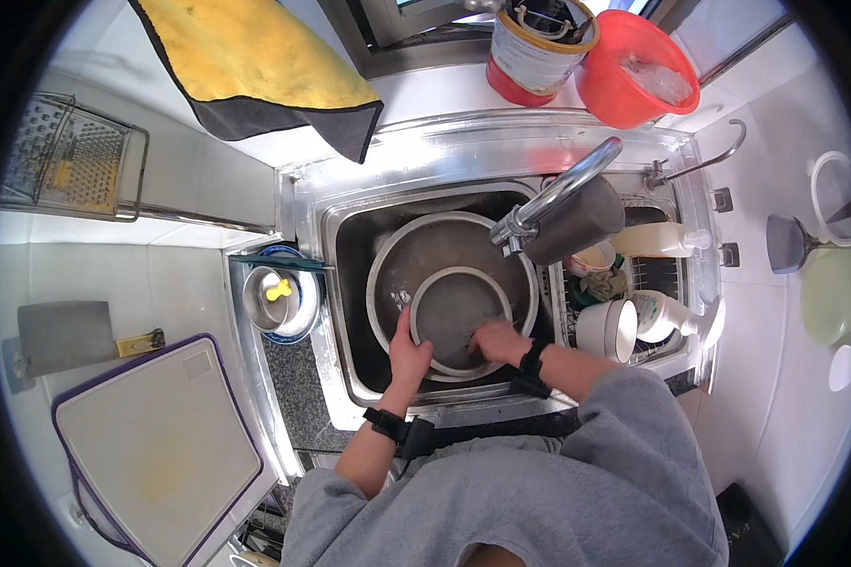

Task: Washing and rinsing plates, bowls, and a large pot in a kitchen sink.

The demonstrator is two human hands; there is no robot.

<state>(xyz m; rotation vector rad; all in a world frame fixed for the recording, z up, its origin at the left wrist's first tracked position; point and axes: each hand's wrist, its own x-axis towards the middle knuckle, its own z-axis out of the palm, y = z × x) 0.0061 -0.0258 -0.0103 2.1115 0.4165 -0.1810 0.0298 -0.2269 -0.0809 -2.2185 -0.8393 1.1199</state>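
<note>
A round grey metal pan is tilted inside a larger round metal basin, which sits in the stainless-steel sink. My left hand grips the smaller pan's left rim, thumb on the inside. My right hand reaches over its right side, fingers curled down against the inner surface; whether they hold anything is hidden. Above and to the right of the basin hangs the chrome faucet, beside a dark grey cylinder.
At right, a drying rack holds white bowls and bottles. Small bowls stand left of the sink. A yellow-and-grey cloth, a paint bucket and a red tub lie beyond. A cutting board is at lower left.
</note>
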